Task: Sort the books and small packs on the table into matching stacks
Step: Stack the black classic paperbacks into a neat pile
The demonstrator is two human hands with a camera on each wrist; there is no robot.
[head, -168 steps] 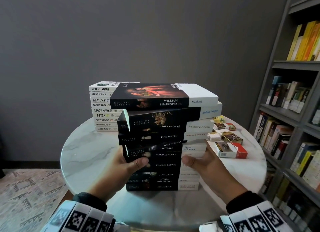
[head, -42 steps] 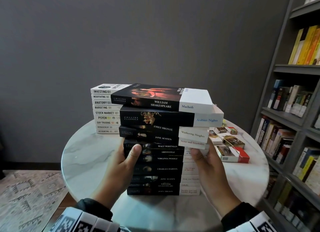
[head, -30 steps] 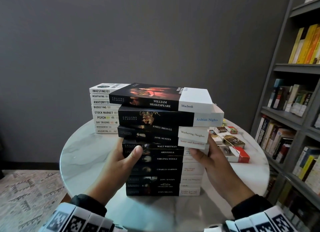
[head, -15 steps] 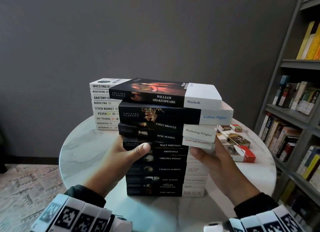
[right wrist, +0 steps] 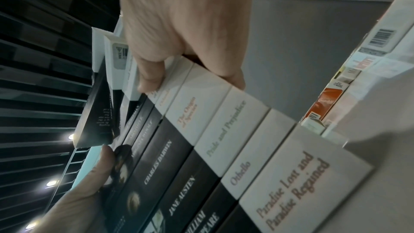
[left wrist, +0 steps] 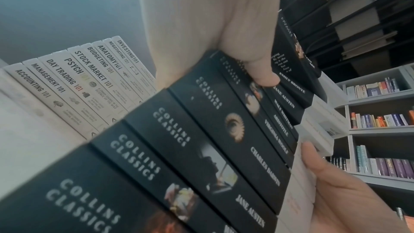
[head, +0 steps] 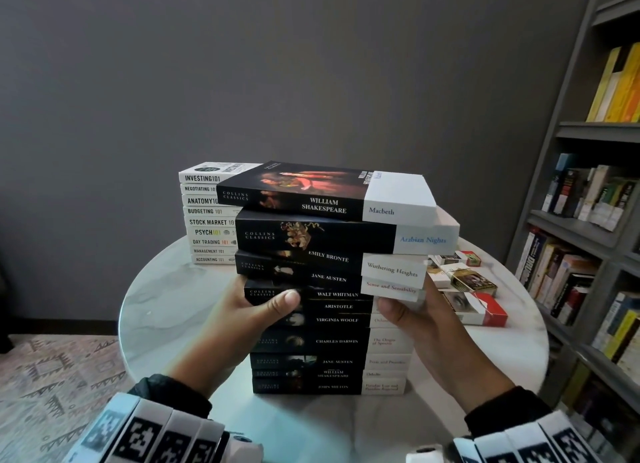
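Observation:
A tall stack of black-and-white Collins Classics books stands mid-table, spines toward me. Its top books, from Macbeth down to Sense and Sensibility, sit skewed and overhang to the right. My left hand grips the stack's left side, thumb on the spines at the Walt Whitman and Aristotle level. My right hand grips the right side at the same height, thumb on the white spine ends. A white stack of "101" books stands behind at the left. Small packs lie at the right.
The round marble table has bare surface at the left and front. A grey bookshelf full of books stands close on the right. A patterned rug lies on the floor at the lower left. A grey wall is behind.
Both hands have climbed from the Woolf and Darwin level to the Whitman and Aristotle level. The upper books have shifted right and now overhang more.

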